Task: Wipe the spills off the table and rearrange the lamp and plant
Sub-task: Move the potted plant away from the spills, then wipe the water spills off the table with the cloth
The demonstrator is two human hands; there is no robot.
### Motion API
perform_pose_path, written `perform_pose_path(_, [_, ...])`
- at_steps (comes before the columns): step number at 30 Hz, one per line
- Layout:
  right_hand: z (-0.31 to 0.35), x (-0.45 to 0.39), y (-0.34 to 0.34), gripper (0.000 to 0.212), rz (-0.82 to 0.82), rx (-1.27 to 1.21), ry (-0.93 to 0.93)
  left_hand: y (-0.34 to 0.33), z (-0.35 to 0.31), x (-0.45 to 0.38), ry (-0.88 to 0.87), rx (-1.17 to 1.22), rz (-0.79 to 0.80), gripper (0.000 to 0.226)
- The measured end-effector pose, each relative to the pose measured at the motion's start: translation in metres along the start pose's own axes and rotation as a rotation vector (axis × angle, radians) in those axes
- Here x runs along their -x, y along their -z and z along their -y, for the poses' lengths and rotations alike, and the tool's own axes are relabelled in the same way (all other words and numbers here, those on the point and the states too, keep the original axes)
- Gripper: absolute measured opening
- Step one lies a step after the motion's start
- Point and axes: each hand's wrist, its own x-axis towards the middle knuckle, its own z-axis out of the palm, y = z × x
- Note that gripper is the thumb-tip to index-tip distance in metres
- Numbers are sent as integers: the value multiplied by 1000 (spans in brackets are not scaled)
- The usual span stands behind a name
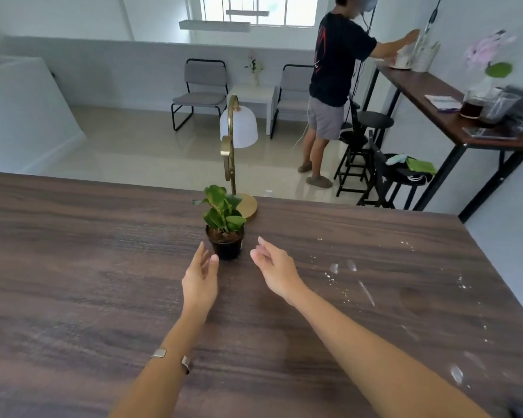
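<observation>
A small green plant in a black pot (225, 243) stands near the far middle of the dark wooden table (88, 267). Right behind it is a brass lamp (232, 158) with a white bell shade and a round gold base at the table's far edge. My left hand (200, 279) is open just left of the pot, its thumb close to the pot's side. My right hand (274, 268) is open a little to the right of the pot, not touching it. White powdery spills and smears (349, 271) lie scattered over the right part of the table.
Beyond the table's far edge the floor drops away. A person (332, 86) stands at a high side table (441, 95) on the right with jars and a pink flower. Black stools (372, 140) stand below it. Two grey chairs (200, 89) line the back wall.
</observation>
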Motion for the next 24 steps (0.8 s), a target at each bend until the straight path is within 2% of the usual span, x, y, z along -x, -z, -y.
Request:
perform_pose_path(5, [-37, 94, 62, 35, -122, 17, 37, 11, 36, 73, -186, -414, 112, 53])
perform_pose_path(9, [-84, 191, 134, 17, -323, 153, -9, 18, 67, 127, -292, -690, 146, 50])
perform_pose_path(11, [-109, 241, 170, 17, -479, 281, -41, 24, 80, 150, -318, -803, 115, 49])
perform_pose_path(14, [-156, 308, 213, 26, -665, 473, -152, 27, 89, 179, -353, -905, 76, 63])
perform_pose_path(15, [-173, 325, 223, 42, -635, 549, -254, 26, 89, 186, -350, -925, 75, 64])
perform_pose_path(17, [-213, 351, 231, 80, -472, 798, -417, 25, 88, 196, -338, -959, 81, 63])
perform_pose_path(18, [-231, 359, 230, 87, -377, 920, -451, 25, 87, 199, -334, -968, 79, 62])
perform_pose_path(20, [-249, 365, 225, 81, -283, 1003, -460, 23, 87, 203, -323, -973, 72, 63])
perform_pose_path(22, [-248, 356, 226, 75, -325, 996, -475, 23, 86, 203, -314, -978, 76, 64])
perform_pose_path(24, [-241, 328, 241, 73, -396, 958, -580, 23, 84, 202, -311, -984, 83, 64])
